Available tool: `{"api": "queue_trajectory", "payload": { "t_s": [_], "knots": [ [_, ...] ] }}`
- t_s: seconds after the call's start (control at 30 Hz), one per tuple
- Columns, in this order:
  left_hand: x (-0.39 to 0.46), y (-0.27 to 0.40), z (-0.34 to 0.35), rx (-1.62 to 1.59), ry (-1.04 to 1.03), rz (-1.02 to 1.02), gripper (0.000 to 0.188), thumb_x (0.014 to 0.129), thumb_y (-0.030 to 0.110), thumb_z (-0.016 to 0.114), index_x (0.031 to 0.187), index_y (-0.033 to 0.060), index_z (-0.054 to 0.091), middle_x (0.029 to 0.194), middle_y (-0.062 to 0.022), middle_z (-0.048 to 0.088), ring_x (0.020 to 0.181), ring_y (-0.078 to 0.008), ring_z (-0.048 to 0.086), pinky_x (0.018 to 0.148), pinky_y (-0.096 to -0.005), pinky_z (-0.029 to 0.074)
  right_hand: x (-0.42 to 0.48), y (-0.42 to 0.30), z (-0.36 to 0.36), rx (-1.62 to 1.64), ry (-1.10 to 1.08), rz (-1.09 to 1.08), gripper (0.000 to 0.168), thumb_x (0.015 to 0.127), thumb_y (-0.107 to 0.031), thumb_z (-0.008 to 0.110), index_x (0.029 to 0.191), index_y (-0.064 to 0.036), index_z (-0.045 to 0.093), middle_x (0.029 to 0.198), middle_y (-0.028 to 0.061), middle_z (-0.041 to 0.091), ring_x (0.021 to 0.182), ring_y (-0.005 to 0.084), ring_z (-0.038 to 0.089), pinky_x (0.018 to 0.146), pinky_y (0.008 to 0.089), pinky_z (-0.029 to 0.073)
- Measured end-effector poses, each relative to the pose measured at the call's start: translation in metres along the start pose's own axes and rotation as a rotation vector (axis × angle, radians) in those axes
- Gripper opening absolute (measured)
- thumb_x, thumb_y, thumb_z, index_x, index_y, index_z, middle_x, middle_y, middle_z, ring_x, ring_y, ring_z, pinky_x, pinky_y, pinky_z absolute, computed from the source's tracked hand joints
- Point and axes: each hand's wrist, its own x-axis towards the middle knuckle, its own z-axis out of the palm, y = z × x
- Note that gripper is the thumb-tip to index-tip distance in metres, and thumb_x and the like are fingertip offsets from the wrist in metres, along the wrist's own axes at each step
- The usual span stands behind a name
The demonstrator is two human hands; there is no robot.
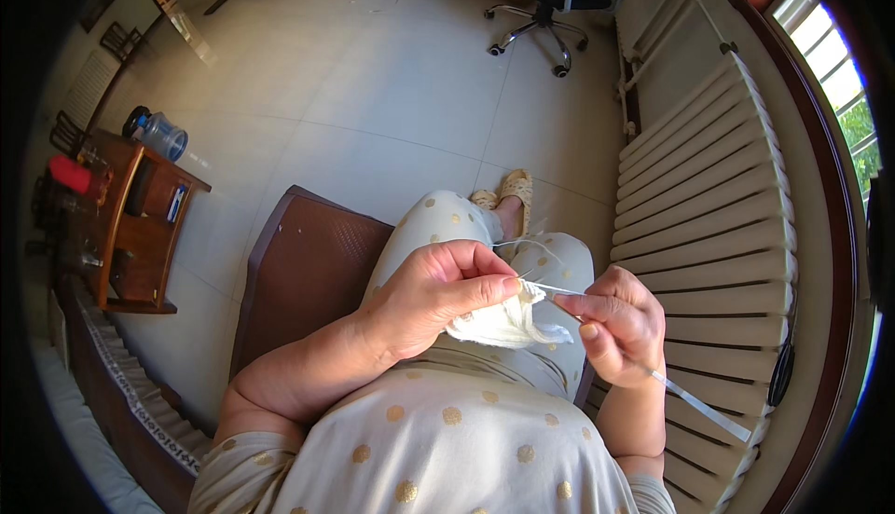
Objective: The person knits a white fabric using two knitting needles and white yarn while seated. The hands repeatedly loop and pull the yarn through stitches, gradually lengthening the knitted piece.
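Observation:
Above my lap, my left hand pinches the top edge of a small piece of white knitting between thumb and fingers. A thin needle tip pokes out by the left thumb. My right hand holds a slim metal needle or hook, its front end near the knitting's right edge. A strand of white yarn runs taut from the work to the right index finger. Behind the right hand a flat, pale translucent strip sticks out. Loose yarn curves over the knees. The fingers hide part of the stitches.
A brown woven seat mat lies under and left of my legs. Close on the right stands a white radiator below a window. A wooden cabinet and a water jug are at the left, a wheeled office chair ahead.

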Motion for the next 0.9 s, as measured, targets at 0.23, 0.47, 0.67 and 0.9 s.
{"api": "queue_trajectory", "payload": {
  "t_s": [0.23, 0.47, 0.67, 0.9],
  "knots": [
    [0.000, -0.002, 0.009, 0.059, -0.009, -0.031, 0.019, 0.087, 0.012, 0.063, 0.100, -0.0014, 0.062, 0.090, -0.0044, 0.064, 0.081, -0.0067, 0.059, 0.073, -0.0199, 0.048, 0.000, -0.006, 0.009, -0.326, 0.063, -0.070, 0.026, 0.066, -0.013, 0.072, 0.090, -0.006, 0.068, 0.069, 0.0028, 0.052, 0.058, 0.0173, 0.049, 0.052, 0.0305, 0.038],
    [-0.003, 0.004, 0.009, 0.062, -0.050, -0.090, 0.018, 0.088, 0.008, 0.059, 0.103, -0.0011, 0.062, 0.096, -0.0045, 0.063, 0.089, -0.0097, 0.058, 0.080, -0.0228, 0.047, -0.012, 0.003, 0.011, -0.039, 0.079, 0.085, 0.022, 0.074, -0.014, 0.070, 0.093, -0.003, 0.066, 0.072, 0.0053, 0.055, 0.063, 0.0196, 0.053, 0.058, 0.0310, 0.044],
    [-0.002, 0.002, 0.008, 0.178, -0.073, -0.023, 0.021, 0.088, 0.010, 0.060, 0.105, -0.0021, 0.061, 0.095, -0.0048, 0.064, 0.086, -0.0077, 0.058, 0.077, -0.0208, 0.047, -0.015, 0.007, -0.003, 0.330, -0.084, 0.156, 0.028, 0.084, -0.012, 0.053, 0.104, 0.004, 0.064, 0.075, 0.0086, 0.056, 0.066, 0.0186, 0.053, 0.061, 0.0287, 0.044],
    [-0.002, 0.001, 0.007, 0.172, -0.105, -0.055, 0.020, 0.088, 0.010, 0.061, 0.104, -0.0017, 0.061, 0.094, -0.0045, 0.064, 0.085, -0.0071, 0.058, 0.076, -0.0201, 0.047, -0.014, 0.011, -0.005, 0.424, -0.128, 0.193, 0.027, 0.081, -0.009, 0.053, 0.102, 0.003, 0.065, 0.074, 0.0092, 0.056, 0.065, 0.0189, 0.054, 0.061, 0.0288, 0.044]
  ]
}}
